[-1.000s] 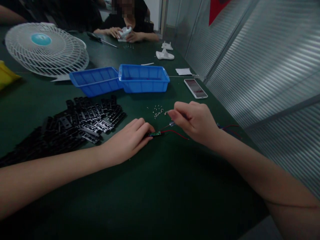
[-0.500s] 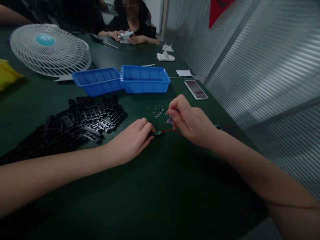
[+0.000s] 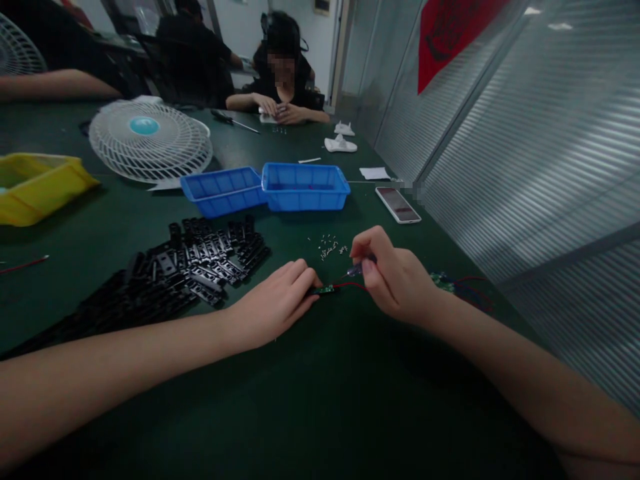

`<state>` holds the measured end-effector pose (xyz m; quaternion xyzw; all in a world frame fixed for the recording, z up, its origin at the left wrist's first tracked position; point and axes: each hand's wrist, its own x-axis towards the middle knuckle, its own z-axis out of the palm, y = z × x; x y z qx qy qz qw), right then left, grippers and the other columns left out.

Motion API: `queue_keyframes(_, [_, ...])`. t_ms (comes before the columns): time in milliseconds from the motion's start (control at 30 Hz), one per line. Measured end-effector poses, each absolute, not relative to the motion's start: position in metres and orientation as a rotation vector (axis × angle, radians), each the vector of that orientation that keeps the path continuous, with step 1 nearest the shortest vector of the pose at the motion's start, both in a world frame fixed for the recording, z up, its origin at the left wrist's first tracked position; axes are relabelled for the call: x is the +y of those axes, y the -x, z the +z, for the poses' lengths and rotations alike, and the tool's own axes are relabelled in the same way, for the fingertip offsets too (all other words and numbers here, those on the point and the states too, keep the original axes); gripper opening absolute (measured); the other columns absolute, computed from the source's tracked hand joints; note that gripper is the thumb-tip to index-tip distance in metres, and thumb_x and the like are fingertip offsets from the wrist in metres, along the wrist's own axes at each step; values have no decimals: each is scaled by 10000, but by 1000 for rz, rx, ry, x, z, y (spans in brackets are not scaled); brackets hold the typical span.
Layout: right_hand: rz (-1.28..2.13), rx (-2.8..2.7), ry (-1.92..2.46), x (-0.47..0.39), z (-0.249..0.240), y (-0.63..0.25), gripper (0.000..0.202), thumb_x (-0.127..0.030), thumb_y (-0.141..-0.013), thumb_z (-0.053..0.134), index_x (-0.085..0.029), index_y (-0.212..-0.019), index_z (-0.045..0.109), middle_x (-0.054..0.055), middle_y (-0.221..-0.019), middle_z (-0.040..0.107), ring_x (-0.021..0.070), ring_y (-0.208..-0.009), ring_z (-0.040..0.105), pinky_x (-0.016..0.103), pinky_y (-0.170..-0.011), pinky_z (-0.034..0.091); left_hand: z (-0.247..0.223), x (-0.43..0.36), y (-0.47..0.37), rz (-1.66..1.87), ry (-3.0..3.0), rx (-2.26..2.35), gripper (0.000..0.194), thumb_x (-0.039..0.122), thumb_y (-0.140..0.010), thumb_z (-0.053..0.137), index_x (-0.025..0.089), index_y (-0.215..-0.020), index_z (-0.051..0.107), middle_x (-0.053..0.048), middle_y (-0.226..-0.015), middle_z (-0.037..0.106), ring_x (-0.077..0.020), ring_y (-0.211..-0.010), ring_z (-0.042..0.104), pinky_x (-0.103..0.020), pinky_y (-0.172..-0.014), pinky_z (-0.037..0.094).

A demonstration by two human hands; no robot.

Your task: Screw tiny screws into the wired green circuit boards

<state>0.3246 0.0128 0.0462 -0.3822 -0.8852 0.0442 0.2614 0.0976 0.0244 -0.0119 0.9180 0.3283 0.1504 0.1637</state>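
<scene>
My left hand point(image 3: 280, 297) lies on the table with its fingers closed on the end of a small green circuit board point(image 3: 327, 289). A red wire point(image 3: 349, 285) runs from the board toward the right. In my right hand point(image 3: 397, 277) is a small screwdriver point(image 3: 354, 270) with a see-through purplish handle, its thin shaft slanting down toward the board. Whether the tip touches anything is too small to tell. Just beyond the hands lie several tiny screws point(image 3: 330, 248). A heap of black plastic pieces point(image 3: 200, 263) spreads to the left of my left hand.
Two blue bins point(image 3: 306, 200) stand behind the screws, with a white fan grille point(image 3: 150, 150) and yellow bin point(image 3: 45, 193) farther left. A phone point(image 3: 399, 205) lies at right. More wired circuit boards point(image 3: 443, 281) sit beyond my right wrist. A person point(image 3: 283, 87) works across the table.
The head view has tilted up, so everything sits lower in the picture. My right hand with the screwdriver has drawn slightly right of the board. My left hand keeps its hold.
</scene>
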Motion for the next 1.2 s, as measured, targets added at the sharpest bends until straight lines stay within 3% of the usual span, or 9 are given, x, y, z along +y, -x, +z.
queue_keyframes(233, [140, -2463, 1091, 11, 50, -324, 217, -296, -981, 310, -144, -1046, 451, -8, -705, 585, 80, -528, 507, 212, -501, 290, -14, 25, -99, 417, -2617, 937, 144, 292, -955, 414, 180, -1023, 474, -56, -1008, 503, -201, -925, 483, -373, -824, 440])
queue_keyframes(367, [63, -2432, 1172, 13, 52, -325, 311, -424, -955, 404, -175, -840, 548, -36, -589, 526, 72, -494, 449, 225, -506, 245, -13, 24, -99, 413, -2633, 930, 135, 289, -946, 413, 181, -1006, 467, -62, -1000, 506, -210, -928, 479, -380, -827, 432])
queue_keyframes(467, [18, -2391, 1172, 15, 52, -326, 344, -409, -939, 425, -176, -722, 555, -28, -584, 495, 88, -528, 438, 243, -531, 262, -11, 24, -99, 415, -2631, 920, 132, 284, -943, 408, 180, -1001, 467, -63, -995, 508, -212, -926, 479, -382, -830, 430])
queue_keyframes(633, [210, -2338, 923, 12, 50, -324, 315, -237, -950, 280, -154, -910, 581, 48, -851, 571, 148, -765, 532, 299, -702, 399, -12, 24, -99, 429, -2623, 920, 141, 283, -939, 413, 186, -1023, 472, -61, -1007, 510, -209, -933, 489, -371, -824, 434])
queue_keyframes(800, [256, -2193, 948, 7, 37, -320, 205, -259, -947, 375, -200, -1138, 419, 26, -891, 553, 127, -672, 515, 287, -611, 447, -17, 26, -98, 440, -2623, 909, 149, 304, -942, 412, 188, -1017, 468, -60, -1005, 514, -209, -932, 497, -364, -826, 431])
queue_keyframes(1000, [80, -2160, 946, 11, 28, -323, 226, -346, -963, 392, -227, -1135, 476, 44, -956, 553, 142, -746, 553, 296, -611, 482, -17, 28, -97, 423, -2620, 898, 147, 300, -940, 421, 186, -1019, 468, -60, -1002, 517, -206, -924, 496, -353, -812, 428])
queue_keyframes(1200, [177, -2177, 1012, 15, 53, -326, 223, -353, -965, 402, -227, -1066, 555, 57, -970, 579, 159, -832, 563, 272, -593, 486, -19, 28, -97, 421, -2642, 927, 153, 303, -933, 419, 185, -1015, 470, -65, -1003, 521, -215, -927, 501, -362, -819, 433])
